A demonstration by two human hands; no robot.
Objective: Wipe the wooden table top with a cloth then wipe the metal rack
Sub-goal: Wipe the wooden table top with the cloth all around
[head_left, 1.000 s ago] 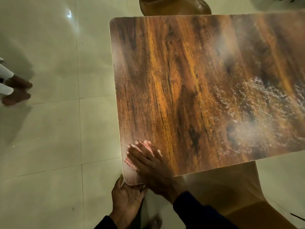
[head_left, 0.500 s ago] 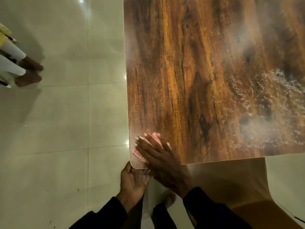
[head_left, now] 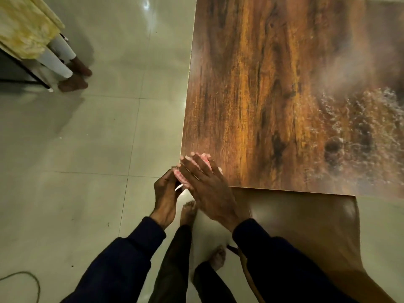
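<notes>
right hand (head_left: 207, 184) flat, pressing cloth (head_left: 181, 178) on table (head_left: 262, 84) corner | left hand (head_left: 165, 193) cupped alongside, hold unclear | residue (head_left: 360, 132) lies rightward

Upper garment: long sleeves in dark navy. The left sleeve (head_left: 122, 259) and right sleeve (head_left: 273, 259) are of the same plain, soft fabric, creased along the forearms. Each ends in a close-fitting cuff (head_left: 153, 228) at the wrist. Any markings are too dim to make out. The left hand (head_left: 165, 193) and right hand (head_left: 207, 186) are bare. Lower garment: dark trousers (head_left: 172, 259), reaching the ankles. Feet (head_left: 189, 213) are bare.
</notes>
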